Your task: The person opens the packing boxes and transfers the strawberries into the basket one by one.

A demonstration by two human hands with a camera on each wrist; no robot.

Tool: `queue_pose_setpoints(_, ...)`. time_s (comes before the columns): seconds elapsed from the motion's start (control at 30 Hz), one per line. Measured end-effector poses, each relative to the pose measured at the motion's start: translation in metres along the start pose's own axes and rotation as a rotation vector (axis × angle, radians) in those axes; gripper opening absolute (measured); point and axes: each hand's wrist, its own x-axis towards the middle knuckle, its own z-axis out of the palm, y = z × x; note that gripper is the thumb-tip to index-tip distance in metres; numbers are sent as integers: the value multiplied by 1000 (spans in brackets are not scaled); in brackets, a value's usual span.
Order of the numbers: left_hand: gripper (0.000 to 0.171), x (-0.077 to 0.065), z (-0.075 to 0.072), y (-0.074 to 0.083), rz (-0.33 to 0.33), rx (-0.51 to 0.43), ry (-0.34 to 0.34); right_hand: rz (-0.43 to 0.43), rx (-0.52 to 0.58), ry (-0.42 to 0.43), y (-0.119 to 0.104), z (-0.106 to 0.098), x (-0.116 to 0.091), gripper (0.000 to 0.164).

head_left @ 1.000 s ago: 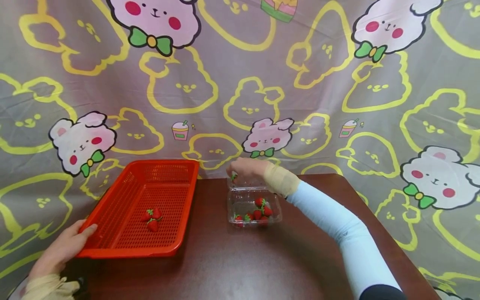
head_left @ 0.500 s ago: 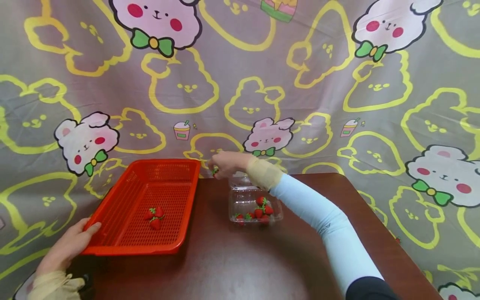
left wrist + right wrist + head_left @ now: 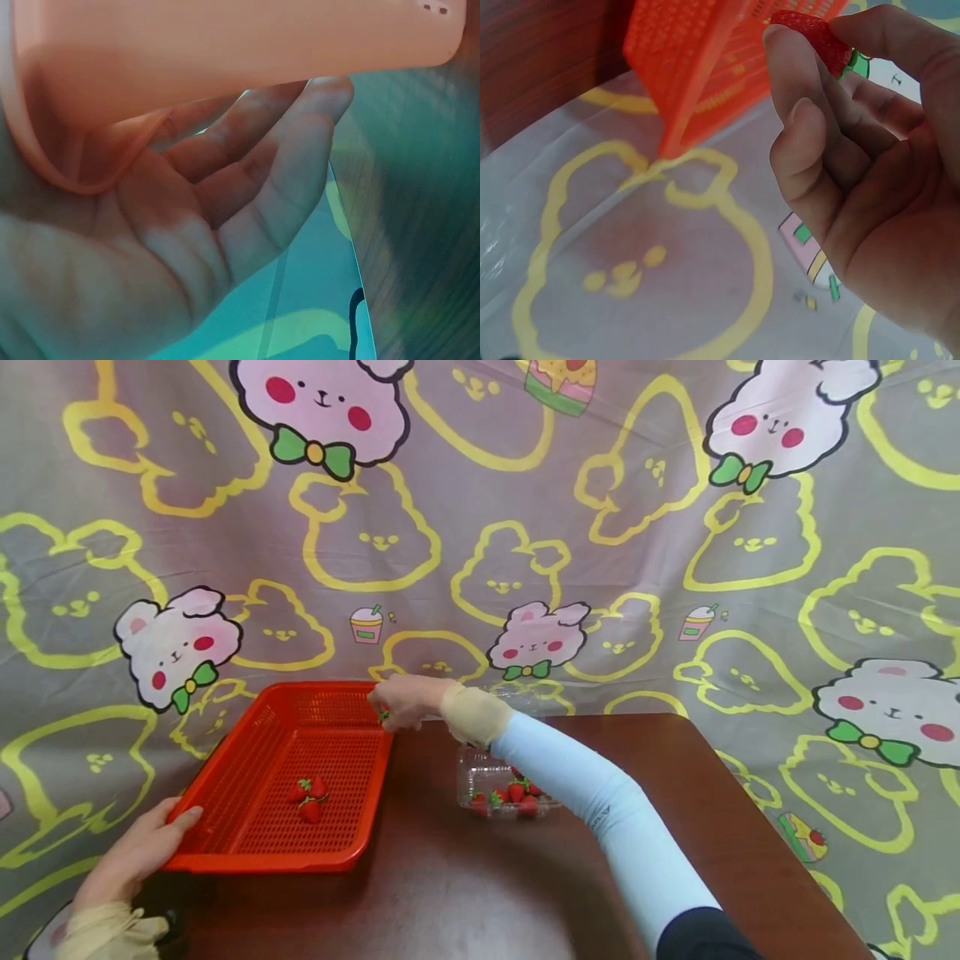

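My right hand pinches a strawberry between thumb and fingertips, its green leaves showing in the right wrist view. That hand is at the far right corner of the red plastic basket. With thumb over the rim and fingers underneath, my left hand grips the basket's near left side. The left wrist view shows the fingers of this hand curled below the basket wall. Several strawberries lie together on the basket floor. Right of the basket, a clear plastic clamshell box holds several more strawberries, partly hidden by my right forearm.
The basket and the box stand on a dark brown table. Behind it hangs a grey cloth with yellow outlines and white bunny figures, close to the table's far edge.
The right hand has carried the strawberry leftward from over the box's raised lid to the basket's far right corner. The left hand keeps its grip on the basket.
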Motion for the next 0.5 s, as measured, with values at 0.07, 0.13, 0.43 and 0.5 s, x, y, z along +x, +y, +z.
queue_pose_setpoints(0.07,64,1,1,1,9,1,2,-4,0,0,-5,1,7,17)
queue_pose_setpoints(0.13,63,2,2,2,24,1,7,3,-5,-13,-10,2,14,20)
queue_pose_setpoints(0.43,60,6,3,3,39,-7,8,43,-26,-71,-36,0,50,14)
queue_pose_setpoints(0.5,61,6,2,3,40,-2,7,63,-7,-89,-40,2,58,11)
